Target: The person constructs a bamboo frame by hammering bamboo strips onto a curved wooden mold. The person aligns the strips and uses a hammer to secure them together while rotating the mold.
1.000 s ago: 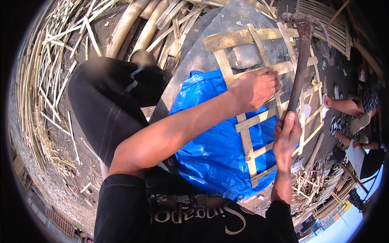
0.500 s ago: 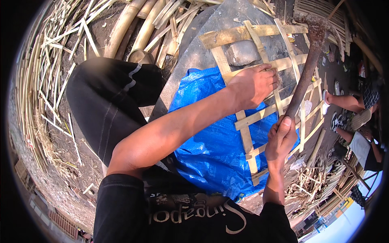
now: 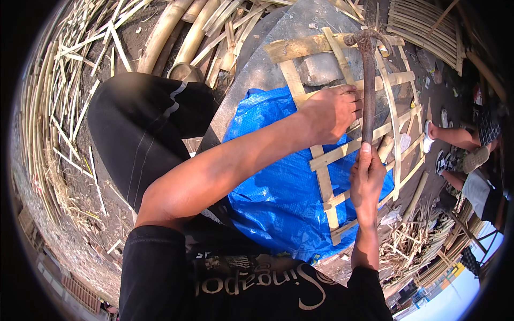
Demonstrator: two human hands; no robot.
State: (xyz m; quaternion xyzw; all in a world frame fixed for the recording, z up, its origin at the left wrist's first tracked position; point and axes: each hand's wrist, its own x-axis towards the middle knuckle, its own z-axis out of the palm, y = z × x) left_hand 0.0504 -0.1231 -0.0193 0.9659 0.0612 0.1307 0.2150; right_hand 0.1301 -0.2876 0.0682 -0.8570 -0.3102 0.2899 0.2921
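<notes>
A lattice of pale flat bamboo slats lies over a dark stone slab and a blue plastic sheet. My left hand rests on the lattice near a crossing, its fingers curled together. Whatever they pinch is hidden beneath them. My right hand grips a rusty claw hammer by the lower end of its handle. The hammer points away from me, its handle passing just right of my left fingertips. Inside one lattice opening shows a grey stone block.
Thick bamboo poles and split strips lie to the left. On the right are a finished-looking slatted panel, scrap bamboo pieces and another person's legs. My bent knee stands beside the slab.
The hammer has swung left and away from the camera, from the upper right to beside my left hand. My left hand stays nearly in place. Right-hand slats of the lattice have shifted slightly.
</notes>
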